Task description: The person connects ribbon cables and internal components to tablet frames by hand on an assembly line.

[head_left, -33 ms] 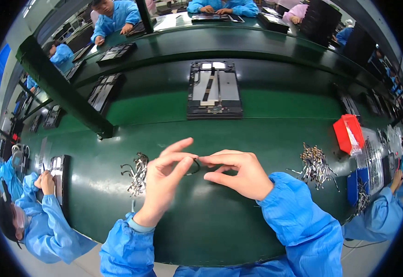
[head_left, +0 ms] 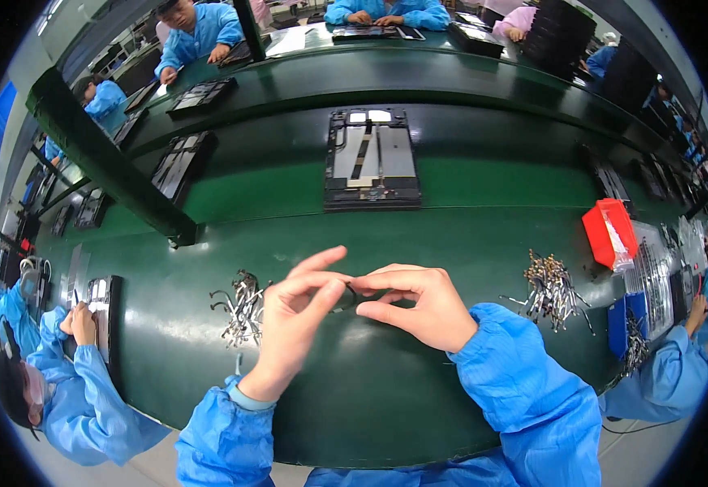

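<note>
Above the middle of the green bench, a short dark cable (head_left: pixel 349 300) is bent into a small loop between my two hands. My left hand (head_left: pixel 293 321) is closed in a pinch at its left side, index finger and thumb near the cable, with another finger raised. From the right, my right hand (head_left: pixel 423 307) pinches the cable end with its fingertips; the exact grip is partly hidden. Beside my left hand lies a loose pile of small cables (head_left: pixel 243 308). A second pile of small cables with golden ends (head_left: pixel 550 290) lies right of my right hand.
An opened flat device (head_left: pixel 374 158) rests on the conveyor ahead. A red bin (head_left: pixel 611 234) and a blue bin (head_left: pixel 630 325) stand at the right. A green post (head_left: pixel 110 154) slants at the left. Co-workers in blue sleeves (head_left: pixel 82 325) sit around.
My left hand has shifted slightly to the right, closer to my right hand. The view has moved a little; the cable is still between the hands.
</note>
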{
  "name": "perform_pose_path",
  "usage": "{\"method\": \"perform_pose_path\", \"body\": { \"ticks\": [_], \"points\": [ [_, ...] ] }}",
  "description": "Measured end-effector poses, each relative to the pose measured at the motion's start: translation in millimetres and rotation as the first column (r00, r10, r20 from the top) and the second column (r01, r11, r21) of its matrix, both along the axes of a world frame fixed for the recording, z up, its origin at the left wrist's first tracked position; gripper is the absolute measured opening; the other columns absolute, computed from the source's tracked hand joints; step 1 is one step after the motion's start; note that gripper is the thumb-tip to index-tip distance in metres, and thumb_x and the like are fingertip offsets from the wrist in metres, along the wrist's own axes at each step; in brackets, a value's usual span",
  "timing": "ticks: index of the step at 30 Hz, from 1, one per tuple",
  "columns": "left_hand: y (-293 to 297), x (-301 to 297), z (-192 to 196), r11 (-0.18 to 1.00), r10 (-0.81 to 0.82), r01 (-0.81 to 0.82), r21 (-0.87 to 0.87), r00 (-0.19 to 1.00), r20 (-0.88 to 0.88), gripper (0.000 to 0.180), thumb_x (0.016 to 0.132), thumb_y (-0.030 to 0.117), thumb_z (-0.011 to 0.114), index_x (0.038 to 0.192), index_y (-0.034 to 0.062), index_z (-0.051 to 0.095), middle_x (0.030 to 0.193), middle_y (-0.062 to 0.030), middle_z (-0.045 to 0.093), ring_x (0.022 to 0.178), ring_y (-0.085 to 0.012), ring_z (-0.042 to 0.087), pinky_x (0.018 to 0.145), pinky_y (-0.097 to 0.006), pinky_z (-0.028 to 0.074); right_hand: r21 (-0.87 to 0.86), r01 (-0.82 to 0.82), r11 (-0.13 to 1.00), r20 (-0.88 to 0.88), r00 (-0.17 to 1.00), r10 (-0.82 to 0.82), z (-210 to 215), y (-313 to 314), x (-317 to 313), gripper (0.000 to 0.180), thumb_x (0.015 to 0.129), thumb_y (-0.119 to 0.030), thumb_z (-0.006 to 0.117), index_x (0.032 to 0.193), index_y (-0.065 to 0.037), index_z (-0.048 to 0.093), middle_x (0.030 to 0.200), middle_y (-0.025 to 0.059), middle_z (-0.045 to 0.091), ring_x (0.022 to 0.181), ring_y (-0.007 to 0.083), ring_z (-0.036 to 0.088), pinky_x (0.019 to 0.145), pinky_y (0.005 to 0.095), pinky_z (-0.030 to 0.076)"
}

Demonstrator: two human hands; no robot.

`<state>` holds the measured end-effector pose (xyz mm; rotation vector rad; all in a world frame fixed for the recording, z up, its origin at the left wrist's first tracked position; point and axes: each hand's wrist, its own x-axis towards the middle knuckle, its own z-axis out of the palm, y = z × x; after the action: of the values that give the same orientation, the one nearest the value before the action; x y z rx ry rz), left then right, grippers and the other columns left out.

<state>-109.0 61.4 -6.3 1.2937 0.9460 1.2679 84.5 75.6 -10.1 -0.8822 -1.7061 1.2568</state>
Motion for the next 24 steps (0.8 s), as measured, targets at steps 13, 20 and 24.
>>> {"method": "perform_pose_path", "body": {
  "ticks": [13,20,24],
  "points": [
    [-28.7,67.6,-5.0,0.677,-0.636,0.554,-0.485,0.771,-0.006,0.035,0.101,0.013,0.046,0.130,-0.0059,0.050,0.113,-0.0188,0.065,0.103,-0.0203,0.065,0.090,-0.032,0.054,-0.259,0.247,0.934,0.043,0.969,-0.244,-4.7,-36.5,97.9,0.013,0.088,-0.007,0.068,0.097,0.002,0.070,0.082,0.0059,0.070,0.072,0.0065,0.063,0.063,0.0222,0.053],
    [-44.0,81.0,-12.2,0.736,-0.600,0.533,-0.417,0.800,-0.036,0.025,0.097,0.007,0.051,0.116,-0.0081,0.059,0.100,-0.0157,0.070,0.095,-0.0206,0.069,0.086,-0.030,0.056,0.601,0.303,0.740,0.198,0.840,-0.505,2.1,-83.1,92.9,0.030,0.074,0.004,0.071,0.104,-0.002,0.071,0.092,0.0103,0.065,0.077,0.0245,0.063,0.068,0.0328,0.052],
    [-49.5,86.4,-3.5,0.788,-0.603,0.535,-0.305,0.770,-0.208,0.020,0.096,0.006,0.054,0.109,-0.0068,0.061,0.097,-0.0145,0.071,0.092,-0.0211,0.070,0.084,-0.029,0.057,0.416,0.280,0.865,0.151,0.917,-0.369,-11.7,-97.9,90.9,0.027,0.074,0.001,0.074,0.101,-0.002,0.072,0.091,0.0087,0.066,0.079,0.0229,0.065,0.069,0.0306,0.053]
  ]
}}
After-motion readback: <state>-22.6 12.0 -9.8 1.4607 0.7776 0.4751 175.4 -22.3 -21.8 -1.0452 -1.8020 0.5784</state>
